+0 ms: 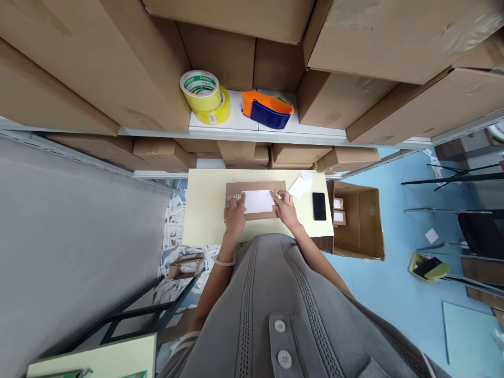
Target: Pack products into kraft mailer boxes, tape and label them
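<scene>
A flat brown cardboard box (255, 186) lies on the small pale-yellow table in front of me. On its top is a white rectangular label (258, 201). My left hand (235, 212) rests at the label's left end, fingers bent and closed on its edge. My right hand (286, 209) is at the right end, thumb and forefinger on the label's edge, the other fingers curled. Some shiny clear plastic (233, 197) shows beside the left fingers. What lies under the fingertips is partly hidden.
A black phone (319, 206) and white papers (301, 185) lie on the table (205, 210). An open carton (360, 220) with small boxes stands to the right. The shelf above holds yellow tape rolls (212, 113), an orange-and-blue tape dispenser (270, 109) and cartons.
</scene>
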Tool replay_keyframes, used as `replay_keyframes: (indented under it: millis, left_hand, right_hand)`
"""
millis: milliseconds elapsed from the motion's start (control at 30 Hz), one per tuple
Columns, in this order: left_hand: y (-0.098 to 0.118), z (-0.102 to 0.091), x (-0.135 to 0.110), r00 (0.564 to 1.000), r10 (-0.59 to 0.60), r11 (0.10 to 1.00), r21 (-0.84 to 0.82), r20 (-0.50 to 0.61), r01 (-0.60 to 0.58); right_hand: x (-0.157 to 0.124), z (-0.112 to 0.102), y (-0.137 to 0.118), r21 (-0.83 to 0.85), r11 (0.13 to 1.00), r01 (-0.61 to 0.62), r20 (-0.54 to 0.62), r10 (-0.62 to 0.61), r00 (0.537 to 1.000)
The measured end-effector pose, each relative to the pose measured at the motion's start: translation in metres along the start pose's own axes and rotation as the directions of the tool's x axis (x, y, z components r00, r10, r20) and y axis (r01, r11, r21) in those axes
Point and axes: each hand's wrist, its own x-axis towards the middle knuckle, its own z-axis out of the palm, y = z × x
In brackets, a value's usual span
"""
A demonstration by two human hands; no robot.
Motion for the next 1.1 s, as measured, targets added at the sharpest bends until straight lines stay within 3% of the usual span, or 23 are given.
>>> replay_keyframes:
  millis: [367,700,800,867,933,1033,1100]
  left_hand:
    - [-0.002,-0.003,0.007,0.999,-0.011,1.0,-0.017,0.046,0.011]
    - [-0.001,-0.001,0.006,1.0,0.002,0.997,-0.074,-0.008,-0.003]
    - [-0.016,-0.003,-0.003,0.991,-0.009,0.981,-0.194,-0.131,-0.017]
    - [-0.034,-0.002,-0.012,0.961,-0.084,0.965,-0.263,-0.263,0.012]
    - [-0.054,0.001,-0.018,0.929,-0.191,0.933,-0.352,-0.316,0.072]
    - [-0.074,0.011,-0.02,0.94,-0.312,0.798,-0.574,-0.136,0.182]
    - [-0.073,0.016,-0.017,0.941,-0.339,0.708,-0.66,-0.005,0.252]
  right_hand:
    - [0.012,-0.005,-0.006,-0.083,0.995,-0.05,0.052,0.054,0.997]
    - [0.011,-0.007,-0.01,-0.119,0.992,-0.039,0.048,0.045,0.998]
    - [0.003,-0.004,-0.009,-0.126,0.99,-0.065,-0.055,0.058,0.997]
    - [-0.007,0.0,-0.005,-0.07,0.987,-0.148,-0.138,0.137,0.981]
    - [-0.019,0.008,0.0,0.075,0.966,-0.247,-0.143,0.256,0.956]
    - [-0.034,0.019,0.007,0.31,0.892,-0.33,-0.034,0.357,0.933]
    - [-0.039,0.023,0.009,0.384,0.852,-0.354,0.032,0.371,0.928]
